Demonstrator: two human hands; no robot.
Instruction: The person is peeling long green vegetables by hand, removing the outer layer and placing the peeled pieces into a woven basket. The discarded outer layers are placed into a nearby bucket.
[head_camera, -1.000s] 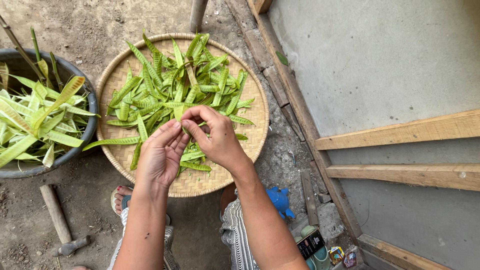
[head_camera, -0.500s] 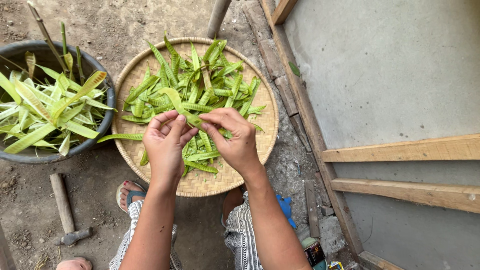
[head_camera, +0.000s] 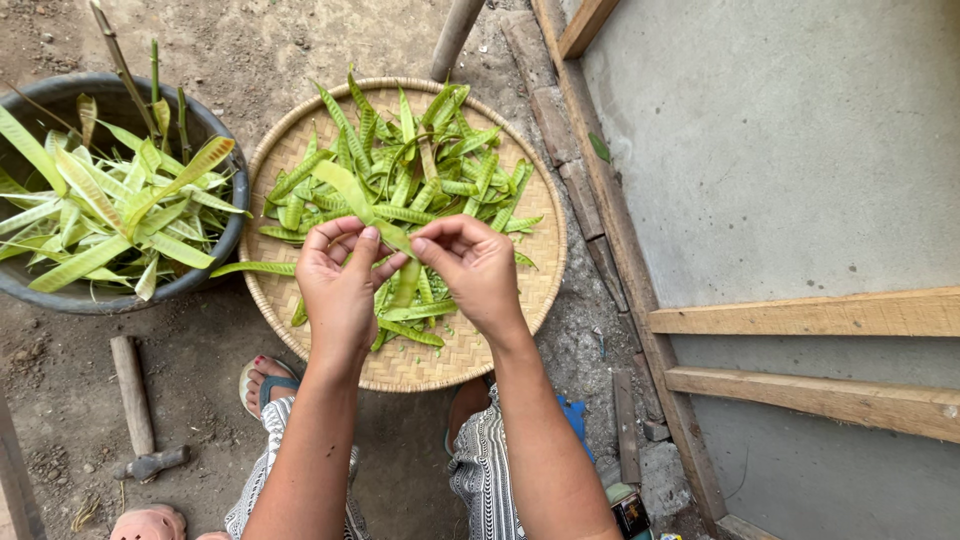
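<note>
A round woven tray (head_camera: 520, 290) lies on the dirt ground with several flat green pods (head_camera: 420, 170) piled on it. Both hands hover over its near half. My left hand (head_camera: 340, 285) and my right hand (head_camera: 475, 270) pinch one long green pod (head_camera: 350, 190) between their fingertips; the pod slants up and to the left from the grip. More pods lie under and between my hands.
A dark round basin (head_camera: 60, 290) at the left holds pale green pod shells (head_camera: 110, 215) and stalks. A hammer (head_camera: 135, 405) lies on the ground at lower left. A grey concrete slab (head_camera: 780, 150) with wooden boards (head_camera: 810, 315) fills the right. My sandalled foot (head_camera: 262, 380) is under the tray's edge.
The view has shifted, so tray and basin sit further right in frame. My hands stay together over the tray and now hold a long pod raised toward the upper left.
</note>
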